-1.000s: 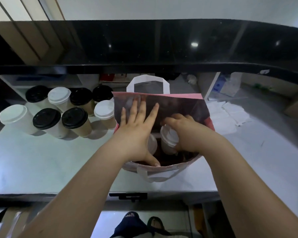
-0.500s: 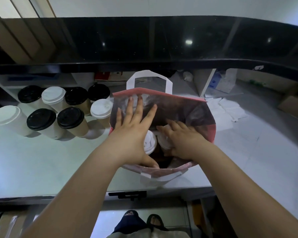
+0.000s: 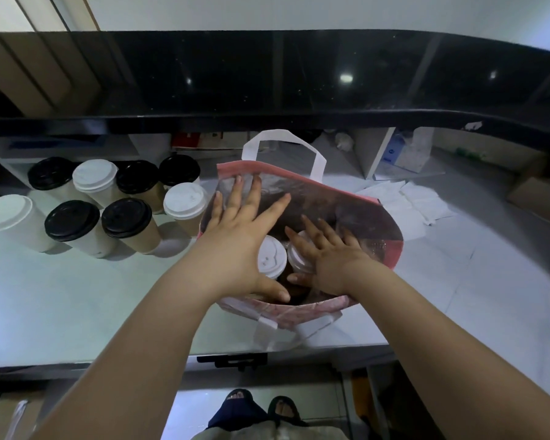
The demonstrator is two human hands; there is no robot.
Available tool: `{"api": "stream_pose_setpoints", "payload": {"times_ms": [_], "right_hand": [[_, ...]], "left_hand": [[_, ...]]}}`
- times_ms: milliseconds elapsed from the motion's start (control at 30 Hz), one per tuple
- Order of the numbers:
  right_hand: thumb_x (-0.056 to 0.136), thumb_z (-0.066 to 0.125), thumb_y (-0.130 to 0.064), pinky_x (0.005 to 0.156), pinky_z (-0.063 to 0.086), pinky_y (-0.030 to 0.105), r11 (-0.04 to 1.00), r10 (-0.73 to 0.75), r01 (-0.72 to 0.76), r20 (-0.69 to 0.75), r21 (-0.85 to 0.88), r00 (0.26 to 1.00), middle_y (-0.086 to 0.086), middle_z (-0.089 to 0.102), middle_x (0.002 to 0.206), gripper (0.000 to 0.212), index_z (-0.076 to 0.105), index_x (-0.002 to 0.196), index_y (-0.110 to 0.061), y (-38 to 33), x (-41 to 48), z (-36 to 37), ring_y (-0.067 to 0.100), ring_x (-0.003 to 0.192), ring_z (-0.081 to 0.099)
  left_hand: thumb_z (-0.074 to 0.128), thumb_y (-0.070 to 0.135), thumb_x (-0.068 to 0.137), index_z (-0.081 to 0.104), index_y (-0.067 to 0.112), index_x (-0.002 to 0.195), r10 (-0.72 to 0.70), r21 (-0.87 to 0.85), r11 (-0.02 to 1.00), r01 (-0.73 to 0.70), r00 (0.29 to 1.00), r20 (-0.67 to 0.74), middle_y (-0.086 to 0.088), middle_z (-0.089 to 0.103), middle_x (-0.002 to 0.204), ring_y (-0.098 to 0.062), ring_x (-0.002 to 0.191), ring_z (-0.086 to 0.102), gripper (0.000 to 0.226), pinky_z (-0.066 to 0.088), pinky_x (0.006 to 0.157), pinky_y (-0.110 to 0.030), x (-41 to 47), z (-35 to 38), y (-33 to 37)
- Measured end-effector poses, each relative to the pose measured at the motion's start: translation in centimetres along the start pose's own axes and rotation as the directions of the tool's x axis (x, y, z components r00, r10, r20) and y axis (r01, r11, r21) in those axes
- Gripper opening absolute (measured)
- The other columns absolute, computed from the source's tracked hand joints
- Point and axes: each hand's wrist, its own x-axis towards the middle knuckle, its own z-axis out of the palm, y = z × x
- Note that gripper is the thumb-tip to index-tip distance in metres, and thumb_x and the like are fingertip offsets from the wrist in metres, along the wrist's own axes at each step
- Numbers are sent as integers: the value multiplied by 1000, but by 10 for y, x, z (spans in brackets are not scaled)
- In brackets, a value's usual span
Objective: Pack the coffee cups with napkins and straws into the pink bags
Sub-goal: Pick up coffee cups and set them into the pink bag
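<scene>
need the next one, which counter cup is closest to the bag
The white-lidded brown cup right beside the pink bag; the others stand farther left.

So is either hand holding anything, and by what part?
Nothing is gripped. The left hand, fingers straight, spreads the pink bag open at its mouth; the right hand lies flat on a white cup lid inside.

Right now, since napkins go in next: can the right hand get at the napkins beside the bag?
Probably yes. The right hand lies open inside the bag, so it must lift over the bag's wall; the napkins lie uncovered on the counter just beyond.
</scene>
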Motion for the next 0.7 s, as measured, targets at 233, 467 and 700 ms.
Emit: {"api": "stream_pose_setpoints", "payload": {"times_ms": [233,467,700], "right_hand": [[87,60,-50,108,35,48,989,-26,64,-269,135,963,-7,37,152,77,16,149,-46,-3,-30,-60,26,137,34],[86,66,-34,89,48,39,980,-75,161,-535,115,841,-6,61,124,44,55,129,-35,-33,-50,-103,21,112,54],[88,65,-24,91,46,36,967,-120,234,-635,98,763,-4,62,123,39,60,127,-30,-80,-32,-135,20,114,52]], "left_hand": [[77,56,71,18,42,152,-20,-171,985,-13,981,-190,5,21,160,-17,148,14,100,23,115,-35,-4,-25,-4],[75,38,79,59,31,131,-72,-149,989,7,899,-432,6,61,129,-17,122,50,55,39,100,-35,-16,-43,-24],[64,37,88,60,33,127,-193,-158,979,131,853,-485,8,62,122,-18,117,50,40,39,97,-41,-35,-59,-79]]}}
